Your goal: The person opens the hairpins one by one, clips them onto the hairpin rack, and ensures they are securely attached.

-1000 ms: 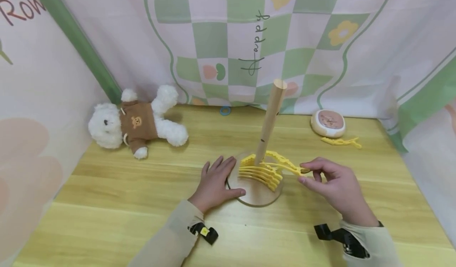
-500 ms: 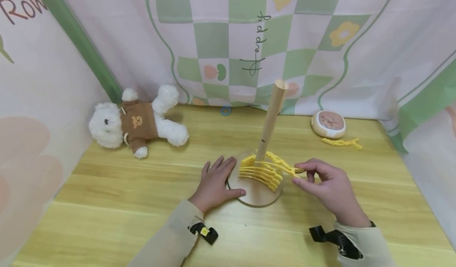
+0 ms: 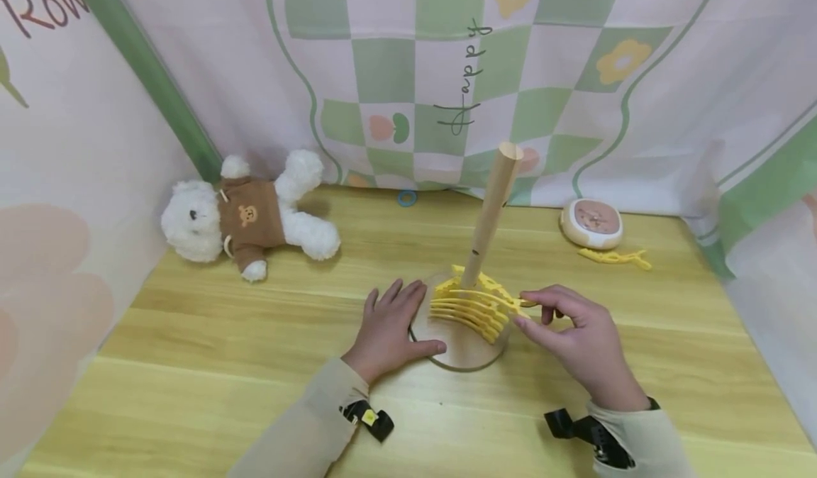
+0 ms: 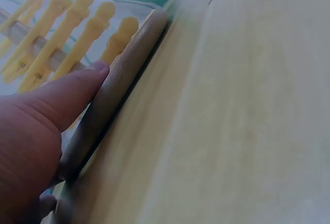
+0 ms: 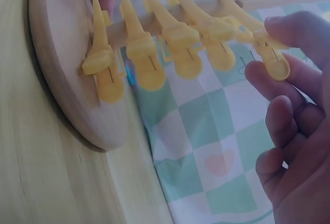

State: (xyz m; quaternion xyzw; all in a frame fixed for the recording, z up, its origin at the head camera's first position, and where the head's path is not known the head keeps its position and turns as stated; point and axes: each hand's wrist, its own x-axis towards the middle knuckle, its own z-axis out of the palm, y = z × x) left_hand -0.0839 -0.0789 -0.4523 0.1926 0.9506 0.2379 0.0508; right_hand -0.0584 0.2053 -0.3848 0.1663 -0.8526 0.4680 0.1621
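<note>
My right hand (image 3: 574, 340) pinches the tail end of a yellow alligator hair clip (image 3: 488, 296) between thumb and fingers. In the right wrist view, this clip (image 5: 275, 64) is the topmost of a row along the wooden post, its long prongs overlapping the post. Several similar yellow clips (image 3: 469, 316) are stacked lower around the post (image 3: 491, 215). The post stands upright on a round wooden base (image 3: 454, 356). My left hand (image 3: 388, 335) rests at the base's left edge, fingers spread; in the left wrist view the thumb (image 4: 77, 90) lies along the rim.
A white plush toy in a brown shirt (image 3: 252, 212) lies at the back left of the wooden table (image 3: 223, 364). A blue ring (image 3: 406, 198) is by the curtain. At the back right sit a round white-and-pink device (image 3: 591, 223) and another yellow clip (image 3: 614, 258).
My right hand has moved left with the clip, so its prongs reach further across the post. The left hand stays on the base.
</note>
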